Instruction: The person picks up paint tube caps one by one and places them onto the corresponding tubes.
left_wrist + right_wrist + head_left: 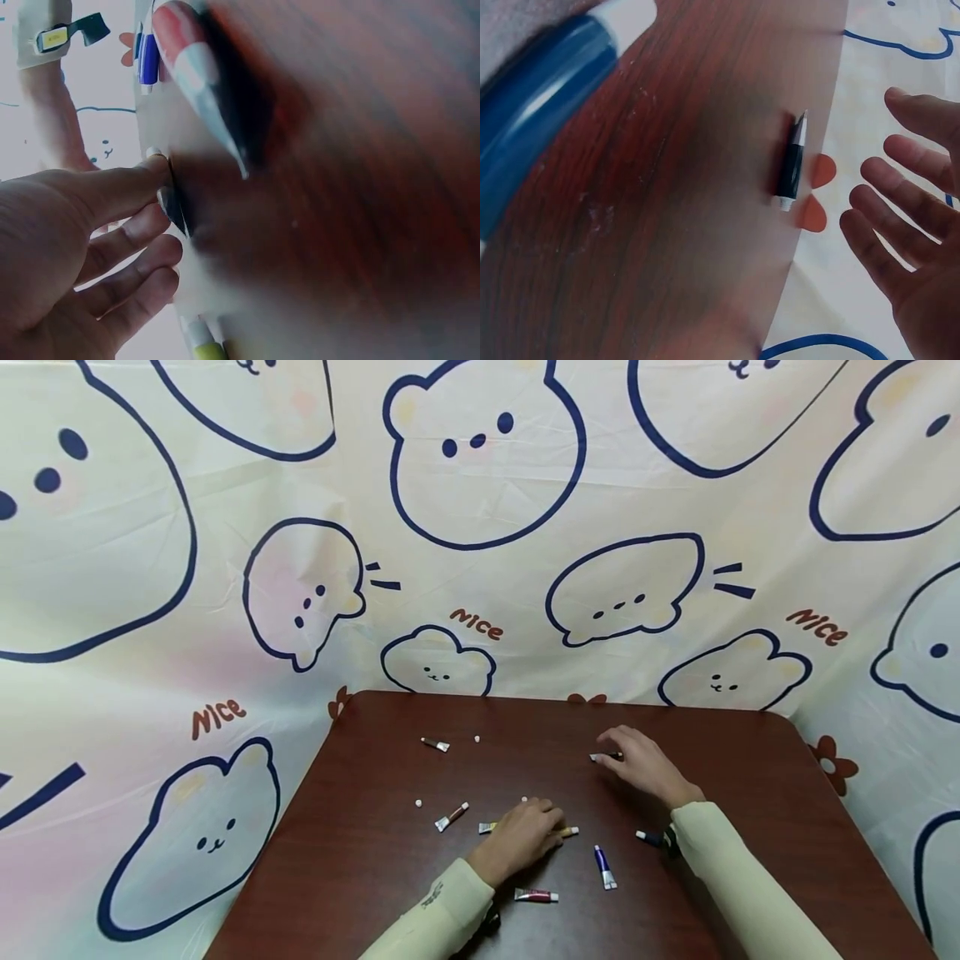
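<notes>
My left hand [521, 835] is low over the table and pinches a small ochre paint tube [568, 832] between thumb and forefinger. In the left wrist view, the tube's silver crimped end [175, 211] sticks out below the thumb, and the other fingers are loosely bent. My right hand [647, 766] hovers farther back, fingers spread and holding nothing. Under it a black paint tube [791, 169] lies on the table, apart from the fingertips in the right wrist view. A yellow tube [487, 828] is partly hidden by my left hand.
Around the hands on the brown table [360, 877] lie a red tube [536, 896], a violet-blue tube [604, 867], a dark blue tube [648, 838], a brown tube [452, 817] and a dark tube [435, 744]. Small white bits [477, 739] are scattered there. A patterned cloth [480, 510] hangs behind.
</notes>
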Tool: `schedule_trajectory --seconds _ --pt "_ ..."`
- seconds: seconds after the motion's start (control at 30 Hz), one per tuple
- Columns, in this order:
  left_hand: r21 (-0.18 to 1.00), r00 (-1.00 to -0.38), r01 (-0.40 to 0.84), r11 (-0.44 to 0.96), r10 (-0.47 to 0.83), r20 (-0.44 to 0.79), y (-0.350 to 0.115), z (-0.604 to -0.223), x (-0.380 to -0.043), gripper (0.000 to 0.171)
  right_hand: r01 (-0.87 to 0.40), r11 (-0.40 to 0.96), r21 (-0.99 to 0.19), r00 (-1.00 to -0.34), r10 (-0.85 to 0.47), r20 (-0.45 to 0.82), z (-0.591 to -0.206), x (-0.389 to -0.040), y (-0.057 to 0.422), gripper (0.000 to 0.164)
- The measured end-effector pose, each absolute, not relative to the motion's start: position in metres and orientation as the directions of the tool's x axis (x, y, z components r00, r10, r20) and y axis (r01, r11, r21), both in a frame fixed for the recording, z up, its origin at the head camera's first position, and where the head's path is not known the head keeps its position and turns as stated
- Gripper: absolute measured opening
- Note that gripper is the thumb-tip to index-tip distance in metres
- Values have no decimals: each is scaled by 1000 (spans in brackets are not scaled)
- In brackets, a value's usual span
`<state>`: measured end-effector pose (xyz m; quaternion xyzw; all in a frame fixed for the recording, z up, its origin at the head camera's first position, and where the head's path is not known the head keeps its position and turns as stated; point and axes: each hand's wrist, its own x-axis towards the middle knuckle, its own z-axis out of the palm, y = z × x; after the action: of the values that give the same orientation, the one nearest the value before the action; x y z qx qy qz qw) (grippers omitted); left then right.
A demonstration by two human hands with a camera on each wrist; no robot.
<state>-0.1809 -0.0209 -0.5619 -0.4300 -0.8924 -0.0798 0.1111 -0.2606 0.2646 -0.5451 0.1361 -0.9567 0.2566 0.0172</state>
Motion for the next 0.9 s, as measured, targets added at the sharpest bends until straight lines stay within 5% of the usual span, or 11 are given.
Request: schedule_trajectory --seconds 0.6,0.9 --pt "99 -680 698 709 614 400 -78 -555 -195 13 -284 866 -412 -949 -316 -10 -552 -267 272 63" --pt "117 -753 617 778 541 375 -114 -553 -203 12 -286 875 -392 -947 -320 -21 -558 -266 274 61"
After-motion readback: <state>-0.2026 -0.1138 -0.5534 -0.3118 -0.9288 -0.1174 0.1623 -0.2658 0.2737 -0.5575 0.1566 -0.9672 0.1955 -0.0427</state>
